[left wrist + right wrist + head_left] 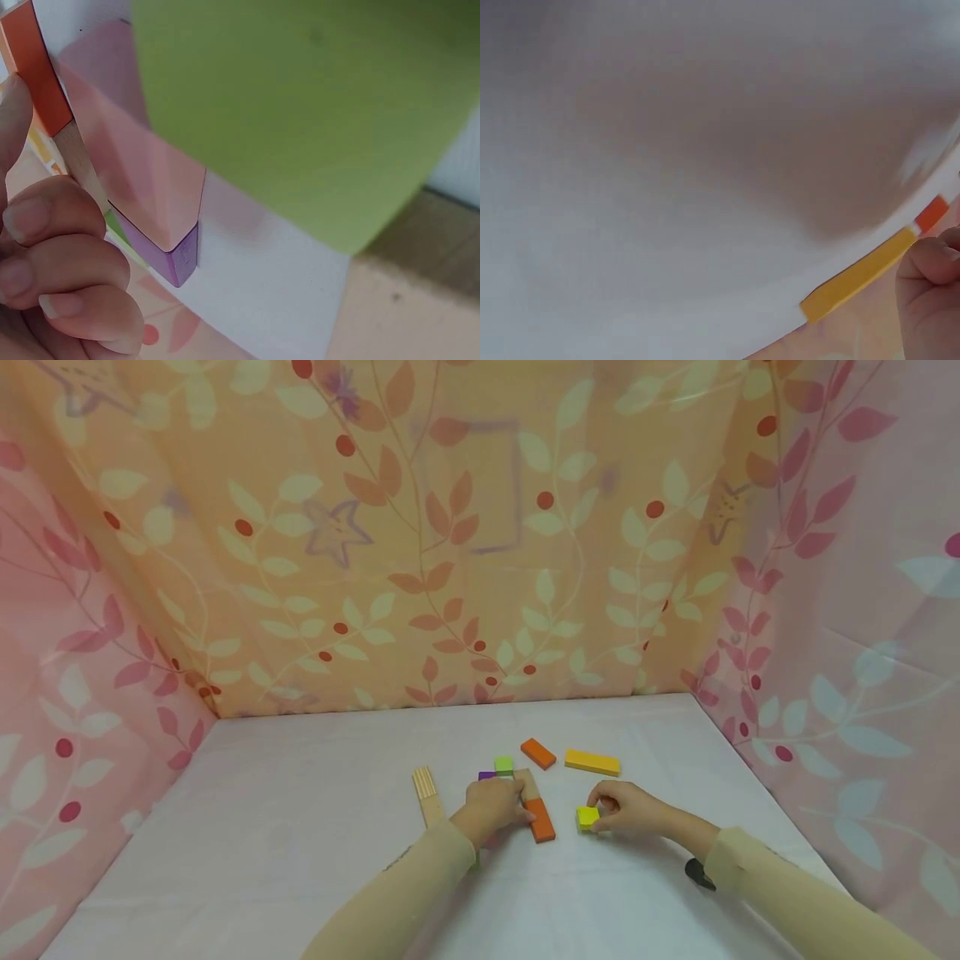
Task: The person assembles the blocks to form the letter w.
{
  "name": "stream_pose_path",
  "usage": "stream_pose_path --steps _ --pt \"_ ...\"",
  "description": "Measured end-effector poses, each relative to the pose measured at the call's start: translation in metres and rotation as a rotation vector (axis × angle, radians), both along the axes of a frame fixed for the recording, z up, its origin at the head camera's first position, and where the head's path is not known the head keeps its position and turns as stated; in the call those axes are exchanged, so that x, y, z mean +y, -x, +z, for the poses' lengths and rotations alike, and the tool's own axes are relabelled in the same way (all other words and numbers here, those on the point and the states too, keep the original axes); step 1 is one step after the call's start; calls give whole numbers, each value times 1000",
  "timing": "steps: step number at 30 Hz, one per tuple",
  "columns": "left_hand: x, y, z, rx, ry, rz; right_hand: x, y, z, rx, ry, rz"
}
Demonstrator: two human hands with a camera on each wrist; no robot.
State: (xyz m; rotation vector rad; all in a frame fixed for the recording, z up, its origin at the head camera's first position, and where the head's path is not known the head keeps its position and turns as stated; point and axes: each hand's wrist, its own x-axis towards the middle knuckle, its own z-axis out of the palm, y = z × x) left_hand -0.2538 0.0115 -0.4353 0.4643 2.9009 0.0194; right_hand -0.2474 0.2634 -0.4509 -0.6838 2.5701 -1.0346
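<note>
My right hand (633,808) pinches a small yellow block (587,818) between thumb and fingers, just above or on the white table. My left hand (491,803) is over a group of blocks, its thumb touching the near side of an orange block (542,822). Its bent fingers are close to a plain wooden block (527,784) that meets the orange one end to end. Behind that hand show a green block (503,766) and a purple block (487,775). The left wrist view has a green surface (300,112) very near and a shiny-topped purple block (176,262).
Farther back lie another orange block (537,752) and a long yellow block (592,762). Left of the left hand is a wooden piece (427,793) with a ridged end. A dark object (700,874) lies by the right sleeve. Patterned cloth (450,527) walls the table.
</note>
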Motion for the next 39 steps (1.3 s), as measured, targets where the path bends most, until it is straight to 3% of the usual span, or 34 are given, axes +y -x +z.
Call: stream_pose_path --steps 12,27,39 --pt "0 4 -5 -15 -10 12 -21 -18 -6 -32 -11 142" --pt "-1 5 -7 -20 -22 13 -35 -22 -3 22 -93 127" --pt "0 4 -7 -20 -35 9 -30 -18 -5 -11 -60 124"
